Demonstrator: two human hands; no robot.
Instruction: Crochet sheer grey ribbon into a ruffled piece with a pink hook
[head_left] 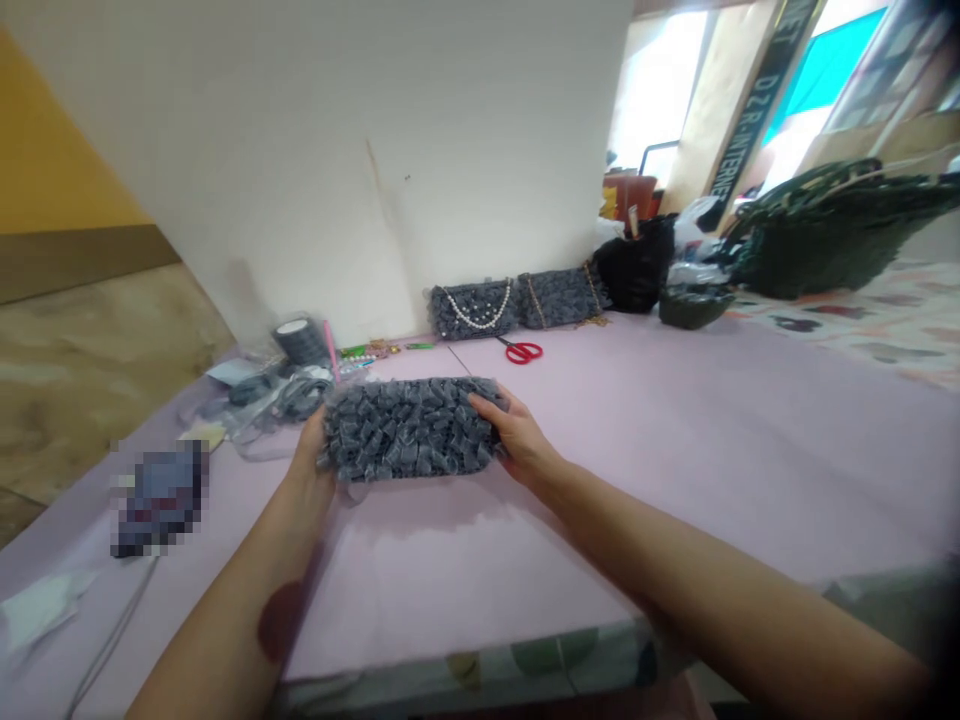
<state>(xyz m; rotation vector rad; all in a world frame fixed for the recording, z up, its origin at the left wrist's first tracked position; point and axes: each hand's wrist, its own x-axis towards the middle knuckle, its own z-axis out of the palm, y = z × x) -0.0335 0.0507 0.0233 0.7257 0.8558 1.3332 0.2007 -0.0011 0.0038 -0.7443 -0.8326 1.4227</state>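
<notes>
A grey ruffled fabric clutch bag point(411, 428) rests on the pink table surface point(675, 450) in front of me. My left hand point(310, 462) grips its left end, with the fingers tucked behind the bag. My right hand point(517, 436) holds the right end, thumb on top and fingers curled round the side. Both forearms reach in from the lower edge of the view.
Red-handled scissors point(521, 350) lie beyond the bag. Two finished grey bags, one with a pearl chain point(472, 308), lean on the white wall. A ribbon spool point(300, 340) and ribbon clutter sit at left. Dark bags and fabric point(825, 235) pile at right.
</notes>
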